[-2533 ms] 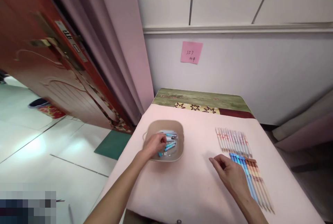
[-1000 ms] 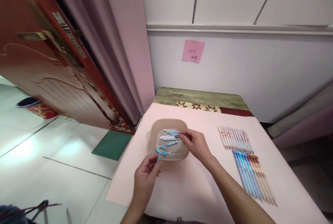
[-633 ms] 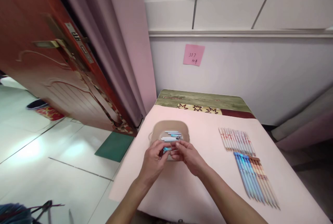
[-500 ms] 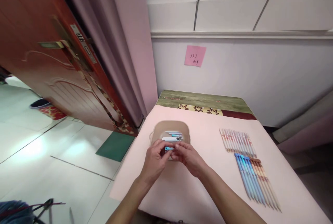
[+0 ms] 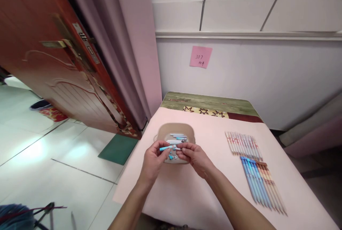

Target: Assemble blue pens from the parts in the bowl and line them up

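My left hand pinches a light blue pen barrel that lies sideways over the near part of a beige basin. Facing it, my right hand is closed on a small pale blue-white pen piece at the barrel's right end. Whether the two pieces touch, I cannot tell. Inside the basin lie several pale pen parts, and small bright blue bits show below my fingers.
On the right of the pink-covered table lies a row of whitish pens. Nearer are blue pens and brown-beige pens, side by side. A pink note is stuck to the wall behind. A wooden door stands at the left.
My hands have drawn slightly apart, the left one moving left. The blue barrel, earlier with its round end toward me, now lies sideways, and blue bits in the basin have come into view.
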The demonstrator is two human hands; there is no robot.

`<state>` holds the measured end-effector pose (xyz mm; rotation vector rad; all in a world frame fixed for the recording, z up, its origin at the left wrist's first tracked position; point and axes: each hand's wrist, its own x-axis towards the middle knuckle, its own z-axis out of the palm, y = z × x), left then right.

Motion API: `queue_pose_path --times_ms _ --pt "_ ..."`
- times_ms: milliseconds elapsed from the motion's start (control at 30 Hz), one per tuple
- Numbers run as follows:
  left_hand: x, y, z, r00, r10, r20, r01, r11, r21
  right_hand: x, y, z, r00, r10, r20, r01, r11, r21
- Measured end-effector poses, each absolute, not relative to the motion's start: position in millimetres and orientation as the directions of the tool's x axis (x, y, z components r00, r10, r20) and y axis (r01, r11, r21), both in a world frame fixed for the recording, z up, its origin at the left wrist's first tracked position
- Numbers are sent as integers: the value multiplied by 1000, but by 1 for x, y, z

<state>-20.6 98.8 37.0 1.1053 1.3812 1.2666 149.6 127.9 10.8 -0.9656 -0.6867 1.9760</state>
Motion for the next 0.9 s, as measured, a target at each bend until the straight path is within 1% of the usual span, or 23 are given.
queue_pose_path --times_ms 100,167,267,400,467,533,767,900 --pt "-21 96 33 -189 978 -89 -60 79 995 152 127 12 -350 867 -356 -380 -479 -791" --pt "-22 92 29 -198 975 -106 -101 87 991 154 126 13 -317 894 -316 -357 -421 -834" --pt "-21 86 25 -188 975 -118 -93 102 990 157 125 16 -235 951 -200 -299 -266 -916" --pt "-16 81 26 -159 979 -126 -27 124 992 163 121 22 -166 986 -12 -100 -29 -995" --pt "-14 81 28 -141 982 -122 -7 122 992 166 119 26 -162 986 43 -3 43 -999" --pt "-12 81 29 -130 985 -109 -9 109 994 169 117 29 -168 983 70 56 81 -995" --pt "-10 83 25 -101 992 -79 -36 76 996 173 112 32 -198 975 101 119 127 -985" --pt "-8 82 25 -81 994 -69 -20 68 997 174 110 35 -247 961 121 203 173 -964"
